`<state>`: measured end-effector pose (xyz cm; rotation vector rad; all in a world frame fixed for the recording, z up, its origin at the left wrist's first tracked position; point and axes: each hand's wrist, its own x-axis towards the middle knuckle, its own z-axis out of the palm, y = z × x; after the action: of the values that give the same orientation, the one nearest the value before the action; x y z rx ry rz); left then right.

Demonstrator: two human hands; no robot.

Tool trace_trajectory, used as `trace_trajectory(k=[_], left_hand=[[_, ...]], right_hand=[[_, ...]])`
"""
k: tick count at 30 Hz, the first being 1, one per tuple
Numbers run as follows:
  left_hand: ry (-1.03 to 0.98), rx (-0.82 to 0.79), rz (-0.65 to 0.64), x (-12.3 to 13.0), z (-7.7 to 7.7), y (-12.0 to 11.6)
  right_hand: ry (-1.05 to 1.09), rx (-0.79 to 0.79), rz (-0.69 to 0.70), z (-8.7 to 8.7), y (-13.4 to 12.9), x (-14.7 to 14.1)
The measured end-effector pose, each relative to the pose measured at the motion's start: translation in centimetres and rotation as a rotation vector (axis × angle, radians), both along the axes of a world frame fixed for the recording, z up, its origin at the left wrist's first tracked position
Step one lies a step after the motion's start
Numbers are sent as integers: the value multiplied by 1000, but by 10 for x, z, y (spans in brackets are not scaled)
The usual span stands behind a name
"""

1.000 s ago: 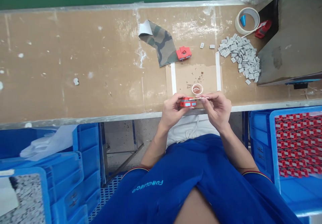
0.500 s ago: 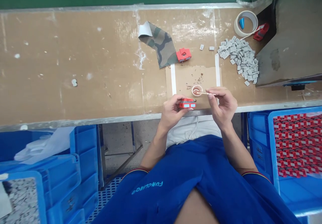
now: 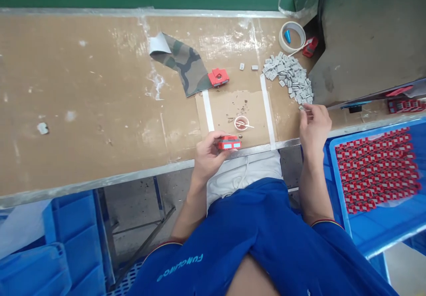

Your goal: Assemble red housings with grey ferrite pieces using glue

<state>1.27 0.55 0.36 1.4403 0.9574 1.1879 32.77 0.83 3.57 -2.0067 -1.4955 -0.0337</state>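
My left hand [image 3: 209, 155] grips a red toy vehicle body [image 3: 230, 143] with two pale window panels at the table's front edge. My right hand [image 3: 314, 125] is at the lower end of a pile of small grey plastic tiles [image 3: 293, 76], thumb and forefinger closed on one small grey tile [image 3: 301, 108]. A small clear cup [image 3: 241, 123] stands beyond the red body, with a thin stick [image 3: 248, 126] resting in it. Another red vehicle part [image 3: 218, 77] sits at the end of a camouflage-patterned strip [image 3: 191, 70].
A roll of masking tape [image 3: 282, 43] with a blue cone [image 3: 287, 36] inside lies at the back right, beside a large grey metal box [image 3: 366, 29]. A blue crate [image 3: 376, 238] at right holds rows of red parts. More blue crates [image 3: 80, 234] are at lower left.
My right hand has let go of the stick, leaving it in the cup, and moved right to the grey tiles. My left hand still holds the red body. The view has shifted right.
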Motion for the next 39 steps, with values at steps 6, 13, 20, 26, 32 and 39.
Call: trace_trajectory(k=[6,13,20,26,32,39], left_hand=[[8,-55,-10,0,0,-1],[-142,-56,-51,0,-2,-4],[-214,-100,-123,-2,-2,-4],[-127,-134,-129,-5,-3,-3],[-116,-108,-128,-5,-4,-3],[-65,-108,-119,-4,-2,-4]], right_hand=[[-218,-342,-25,1,18,23],[-276,-468,20,28,32,-7],[396,-109,593,67,-11,-82],[494,-138,762,54,-17,-117],[484,-201,765,48,-16,-119],[404,-298,734,52,-18,-121]])
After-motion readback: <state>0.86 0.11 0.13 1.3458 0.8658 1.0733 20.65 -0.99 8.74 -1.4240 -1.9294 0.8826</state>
